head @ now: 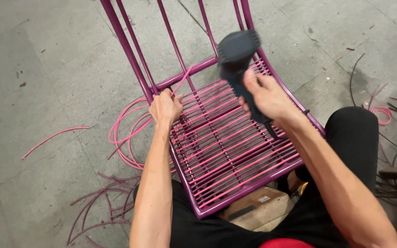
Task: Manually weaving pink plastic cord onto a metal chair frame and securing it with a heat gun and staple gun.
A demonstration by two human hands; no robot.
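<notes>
Over woven chair frame, heat gun

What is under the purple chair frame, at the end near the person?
Under the near end of the purple chair frame a wooden block shows, with a dark strip on it. How far the block reaches under the pink cords cannot be seen; the frame and legs cover it.

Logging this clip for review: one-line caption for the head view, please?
Left hand grips pink cord at a purple chair frame; right hand holds a dark heat gun over the woven seat.
</notes>
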